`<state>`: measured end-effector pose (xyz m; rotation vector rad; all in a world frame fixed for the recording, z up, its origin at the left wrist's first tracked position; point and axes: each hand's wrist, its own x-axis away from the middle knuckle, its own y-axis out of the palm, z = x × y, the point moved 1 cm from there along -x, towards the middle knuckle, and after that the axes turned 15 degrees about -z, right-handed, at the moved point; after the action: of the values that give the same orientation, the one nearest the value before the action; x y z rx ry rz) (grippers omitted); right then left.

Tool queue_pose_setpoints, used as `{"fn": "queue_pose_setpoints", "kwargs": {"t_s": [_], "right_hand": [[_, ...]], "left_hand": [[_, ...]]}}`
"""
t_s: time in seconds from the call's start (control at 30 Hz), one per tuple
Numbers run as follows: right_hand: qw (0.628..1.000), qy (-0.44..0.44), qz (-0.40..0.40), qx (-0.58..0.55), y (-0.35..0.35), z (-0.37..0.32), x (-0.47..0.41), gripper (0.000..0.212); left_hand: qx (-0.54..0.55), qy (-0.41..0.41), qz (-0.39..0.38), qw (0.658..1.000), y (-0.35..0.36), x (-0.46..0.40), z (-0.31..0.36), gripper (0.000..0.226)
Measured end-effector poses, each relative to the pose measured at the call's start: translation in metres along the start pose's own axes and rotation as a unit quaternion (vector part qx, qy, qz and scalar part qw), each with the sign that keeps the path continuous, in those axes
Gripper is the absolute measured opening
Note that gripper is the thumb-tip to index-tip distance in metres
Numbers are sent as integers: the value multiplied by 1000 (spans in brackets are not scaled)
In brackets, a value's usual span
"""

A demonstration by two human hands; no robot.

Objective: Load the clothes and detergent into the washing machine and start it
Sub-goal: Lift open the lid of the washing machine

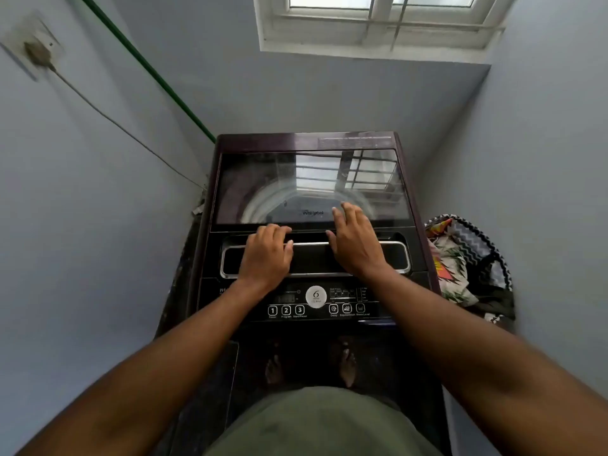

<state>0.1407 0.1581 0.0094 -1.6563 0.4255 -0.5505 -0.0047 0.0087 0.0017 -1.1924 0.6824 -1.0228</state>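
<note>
A wall socket (pixel 41 54) with its cable is seen far left of the hands. The left hand (pixel 267 255) is laid palm-down on the chrome-rimmed handle (pixel 399 258) of the washing machine (pixel 210 225), fingers curled over its far edge, nothing held. Nearer than both wrists, the control panel (pixel 316 302) is shown. The right hand (pixel 355 243) is spread flat, fingers reaching onto the closed glass lid (pixel 263 185), nothing held. Right of that hand, beside the machine, a patterned basket (pixel 493 245) is filled with clothes (pixel 452 268).
</note>
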Motion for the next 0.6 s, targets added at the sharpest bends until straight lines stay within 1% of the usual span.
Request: {"fn": "queue_pose_setpoints", "kwargs": {"t_s": [0.07, 0.13, 0.17, 0.4, 0.5, 0.6], "right_hand": [[1000, -2, -3, 7, 6, -2, 7, 48], [1000, -6, 3, 21, 17, -5, 17, 34], [1000, -7, 6, 23, 20, -5, 18, 31], [1000, -10, -1, 26, 24, -7, 19, 29], [1000, -7, -3, 19, 26, -7, 20, 31], [1000, -6, -9, 4, 23, -6, 19, 36]], "left_hand": [[-20, 5, -24, 1000, 3, 5, 2, 39], [-17, 8, -19, 1000, 6, 8, 2, 38], [-7, 8, -19, 1000, 3, 7, 2, 38], [-1, -1, -54, 999, 4, 5, 7, 45], [-10, -19, -74, 997, 2, 3, 9, 49], [-13, -26, -94, 995, 0, -1, 10, 43]]}}
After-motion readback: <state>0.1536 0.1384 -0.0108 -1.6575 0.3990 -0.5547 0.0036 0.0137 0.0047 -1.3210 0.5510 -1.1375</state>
